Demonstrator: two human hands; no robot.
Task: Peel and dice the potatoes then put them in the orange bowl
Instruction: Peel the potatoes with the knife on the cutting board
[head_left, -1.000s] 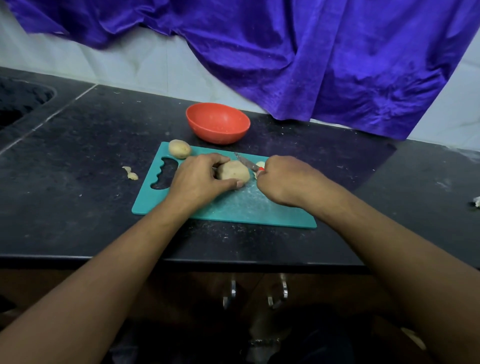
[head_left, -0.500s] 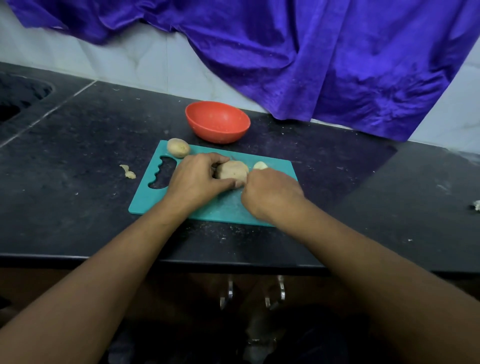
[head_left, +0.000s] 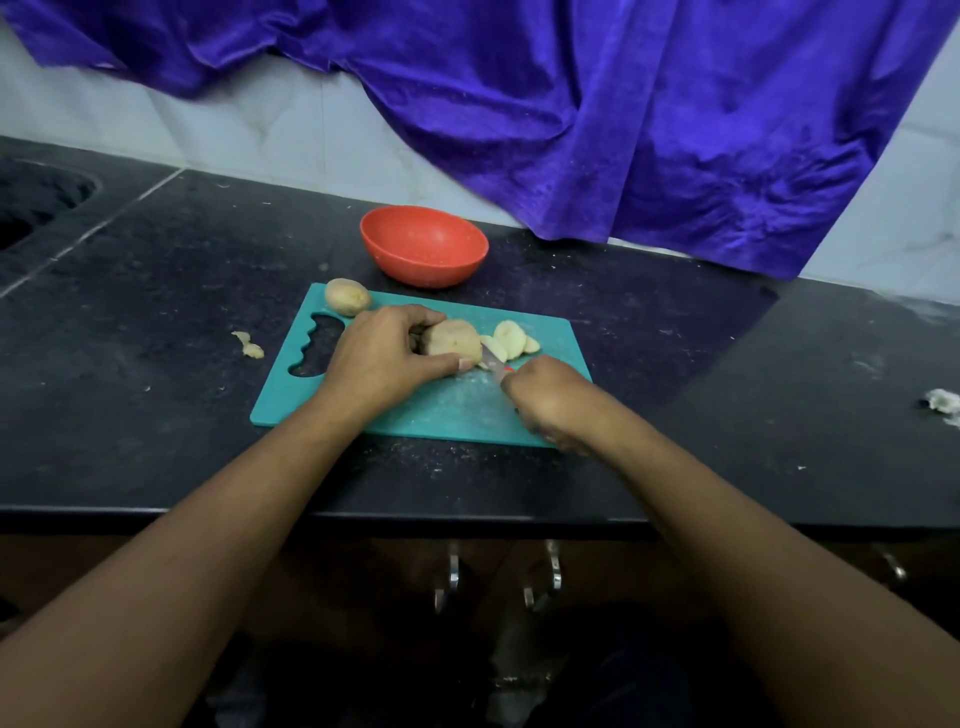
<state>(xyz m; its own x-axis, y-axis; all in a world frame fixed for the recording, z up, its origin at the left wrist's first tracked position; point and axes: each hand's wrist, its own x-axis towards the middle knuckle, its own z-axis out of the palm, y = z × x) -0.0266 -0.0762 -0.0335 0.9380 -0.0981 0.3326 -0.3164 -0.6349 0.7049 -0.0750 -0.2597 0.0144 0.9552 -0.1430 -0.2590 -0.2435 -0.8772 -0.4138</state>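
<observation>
On the teal cutting board (head_left: 447, 410) my left hand (head_left: 384, 353) grips a potato (head_left: 451, 338), fingers curled over its top and left side. My right hand (head_left: 545, 397) holds a small knife (head_left: 493, 361) with a red handle; its blade lies against the potato's right end. A few cut slices (head_left: 511, 338) lie just right of the blade. A whole potato (head_left: 347, 296) sits at the board's far left corner. The orange bowl (head_left: 423, 244) stands behind the board, and it looks empty.
A scrap of peel (head_left: 248, 345) lies on the black counter (head_left: 156, 312) left of the board. A sink opening (head_left: 31, 202) is at the far left. A white scrap (head_left: 943, 400) lies far right. A purple cloth (head_left: 623, 104) hangs on the wall behind.
My right hand has drawn back toward me and to the right, uncovering the knife blade and more cut slices beside the potato. My left hand still holds the potato in place.
</observation>
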